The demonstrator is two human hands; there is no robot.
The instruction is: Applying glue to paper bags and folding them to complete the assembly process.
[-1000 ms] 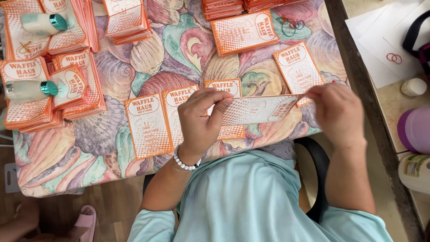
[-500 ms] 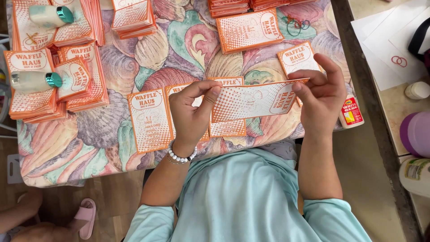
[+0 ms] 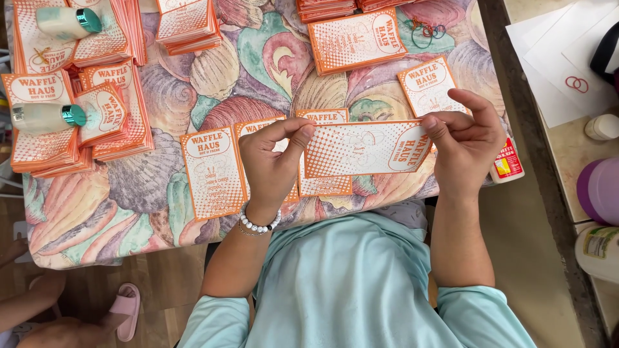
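Both hands pinch a flat orange-and-white paper sleeve (image 3: 367,148) at mid-frame, left hand (image 3: 274,164) on its left end, right hand (image 3: 464,145) on its right. It hangs just above the worktop (image 3: 271,71), covered in glossy shell-print cloth. Stacks (image 3: 71,122) of similar sleeves sit upper left.

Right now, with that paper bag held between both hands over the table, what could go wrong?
The orange paper bag is pinched only at its ends by the left hand and right hand; a hard pull might crease or tear it. The glue bottle sits at the table edge by the right wrist and could be knocked off.
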